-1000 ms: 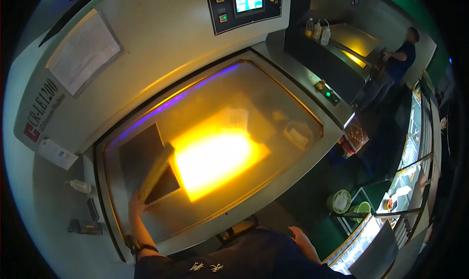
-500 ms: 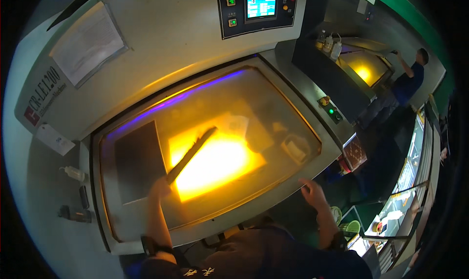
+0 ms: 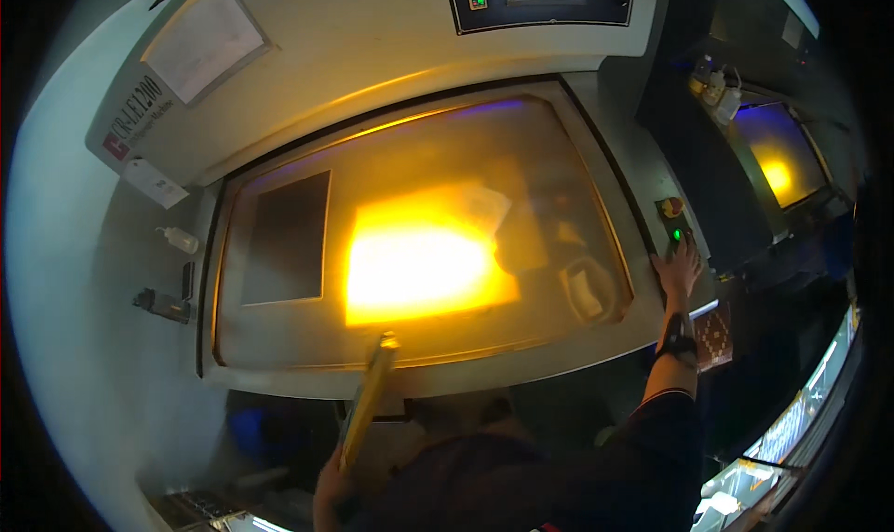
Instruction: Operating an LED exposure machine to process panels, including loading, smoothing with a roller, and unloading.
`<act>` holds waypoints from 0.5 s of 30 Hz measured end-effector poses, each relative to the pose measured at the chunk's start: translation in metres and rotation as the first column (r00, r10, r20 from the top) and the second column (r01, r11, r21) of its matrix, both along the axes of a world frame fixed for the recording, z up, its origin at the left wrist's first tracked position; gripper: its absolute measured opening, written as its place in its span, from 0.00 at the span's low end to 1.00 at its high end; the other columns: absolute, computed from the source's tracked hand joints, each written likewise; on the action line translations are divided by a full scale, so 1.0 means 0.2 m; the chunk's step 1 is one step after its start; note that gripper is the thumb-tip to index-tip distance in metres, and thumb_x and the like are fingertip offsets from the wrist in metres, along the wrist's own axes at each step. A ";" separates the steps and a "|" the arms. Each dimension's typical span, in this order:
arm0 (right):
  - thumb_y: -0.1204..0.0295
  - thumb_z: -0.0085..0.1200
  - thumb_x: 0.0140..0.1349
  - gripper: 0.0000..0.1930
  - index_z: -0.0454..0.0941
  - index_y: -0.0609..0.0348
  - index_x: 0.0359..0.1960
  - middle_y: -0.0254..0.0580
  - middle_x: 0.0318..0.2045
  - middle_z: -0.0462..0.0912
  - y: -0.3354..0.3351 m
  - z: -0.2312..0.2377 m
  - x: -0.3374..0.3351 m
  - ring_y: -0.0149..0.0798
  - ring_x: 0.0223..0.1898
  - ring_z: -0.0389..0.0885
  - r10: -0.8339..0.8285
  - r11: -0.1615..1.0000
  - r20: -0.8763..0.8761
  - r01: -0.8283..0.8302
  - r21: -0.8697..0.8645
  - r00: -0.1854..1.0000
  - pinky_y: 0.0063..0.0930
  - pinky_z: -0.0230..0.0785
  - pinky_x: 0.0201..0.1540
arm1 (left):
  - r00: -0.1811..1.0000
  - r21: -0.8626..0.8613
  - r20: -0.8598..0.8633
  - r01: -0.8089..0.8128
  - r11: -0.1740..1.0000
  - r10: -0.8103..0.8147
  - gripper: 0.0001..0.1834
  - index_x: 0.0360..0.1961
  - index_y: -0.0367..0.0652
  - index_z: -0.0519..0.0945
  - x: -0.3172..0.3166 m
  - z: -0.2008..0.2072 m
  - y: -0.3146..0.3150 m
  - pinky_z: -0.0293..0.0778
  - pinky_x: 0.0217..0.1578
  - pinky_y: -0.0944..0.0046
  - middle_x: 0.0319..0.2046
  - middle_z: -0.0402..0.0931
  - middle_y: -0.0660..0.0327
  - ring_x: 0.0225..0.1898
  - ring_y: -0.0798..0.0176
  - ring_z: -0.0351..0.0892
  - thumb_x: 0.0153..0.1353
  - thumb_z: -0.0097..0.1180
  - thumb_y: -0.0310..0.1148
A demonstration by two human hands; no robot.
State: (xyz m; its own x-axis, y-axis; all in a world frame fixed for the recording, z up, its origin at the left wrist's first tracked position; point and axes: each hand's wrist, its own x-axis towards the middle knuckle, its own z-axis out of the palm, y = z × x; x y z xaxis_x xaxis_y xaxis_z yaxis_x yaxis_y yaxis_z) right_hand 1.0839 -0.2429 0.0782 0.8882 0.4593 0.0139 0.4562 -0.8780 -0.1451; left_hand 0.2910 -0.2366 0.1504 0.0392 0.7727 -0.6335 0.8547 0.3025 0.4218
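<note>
My left hand (image 3: 332, 476) is low in front of the machine, closed round the lower end of a long narrow bar (image 3: 368, 402). The bar tilts up, and its pale tip reaches the front edge of the glowing glass bed (image 3: 447, 341). Whether the tip touches the glass I cannot tell. Stretched out to the right, my right hand (image 3: 682, 269) lies with fingers extended at a small control box, its fingertips by the green lit button (image 3: 677, 235). Above that button is a red and yellow knob (image 3: 672, 208). Under the glass shines a bright yellow rectangle (image 3: 419, 262).
A dark rectangular sheet (image 3: 287, 239) lies at the bed's left. Left of the machine are a white squeeze bottle (image 3: 179, 240) and a dark tool (image 3: 161, 304). A control panel (image 3: 545, 11) with a screen is above. Bottles (image 3: 715, 90) and another lit bed (image 3: 780, 160) stand right.
My left hand has drawn the bar off the glass toward me. My right hand has moved from the front edge up to the button box. The view has shifted; the person at right is no longer visible.
</note>
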 end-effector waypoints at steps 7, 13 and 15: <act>0.43 0.60 0.54 0.52 0.42 0.44 0.74 0.39 0.73 0.48 0.04 -0.04 0.00 0.47 0.74 0.44 -0.020 1.000 0.004 0.020 -0.023 1.000 0.60 0.36 0.73 | 0.817 0.013 -0.025 -0.577 0.817 0.577 0.39 0.64 0.42 0.67 -0.02 -0.55 -0.91 0.73 0.51 0.55 0.51 0.77 0.50 0.53 0.51 0.77 0.46 0.58 0.27; 0.37 0.55 0.54 0.52 0.42 0.45 0.74 0.41 0.74 0.46 0.01 -0.10 0.03 0.47 0.74 0.44 -0.071 0.995 0.053 0.074 -0.059 0.996 0.63 0.34 0.72 | 0.827 0.091 0.082 -0.562 0.822 0.556 0.37 0.65 0.44 0.66 0.01 -0.87 -1.00 0.73 0.50 0.52 0.49 0.76 0.43 0.53 0.43 0.75 0.48 0.54 0.27; 0.33 0.54 0.52 0.55 0.41 0.49 0.74 0.43 0.74 0.46 -0.01 -0.14 0.04 0.48 0.74 0.44 -0.201 0.974 0.051 0.206 -0.099 0.978 0.65 0.32 0.71 | 0.897 0.150 -0.003 -0.436 0.887 0.442 0.37 0.65 0.45 0.66 0.00 -0.93 -0.83 0.73 0.50 0.51 0.49 0.76 0.41 0.53 0.41 0.75 0.49 0.52 0.26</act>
